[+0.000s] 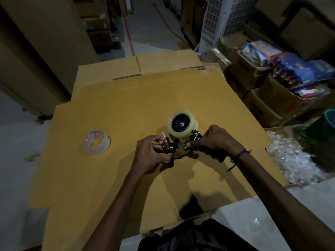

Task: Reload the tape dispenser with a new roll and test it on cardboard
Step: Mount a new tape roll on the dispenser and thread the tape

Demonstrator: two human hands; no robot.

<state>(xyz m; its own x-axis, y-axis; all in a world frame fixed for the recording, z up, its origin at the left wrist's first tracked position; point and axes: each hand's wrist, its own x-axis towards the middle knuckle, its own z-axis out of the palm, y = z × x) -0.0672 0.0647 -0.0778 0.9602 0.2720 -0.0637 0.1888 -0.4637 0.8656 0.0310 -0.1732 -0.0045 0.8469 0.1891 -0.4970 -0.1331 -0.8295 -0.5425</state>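
Note:
A black tape dispenser (194, 137) stands over the flattened cardboard sheet (108, 109) with a thick clear tape roll (182, 126) mounted on its hub. My right hand (215, 142) grips the dispenser's frame and handle from the right. My left hand (151, 153) pinches the dispenser's front end, by the roller and blade, just below the roll. A thinner, nearly used tape roll (97, 143) lies flat on the cardboard to the left, apart from both hands.
Tall brown cartons (41, 42) stand at the back left. Open boxes with packaged goods (282, 66) are stacked at the right, beside a pile of clear plastic wrap (291, 160) and a green bucket (326, 124). A white cooler unit (217, 20) stands behind.

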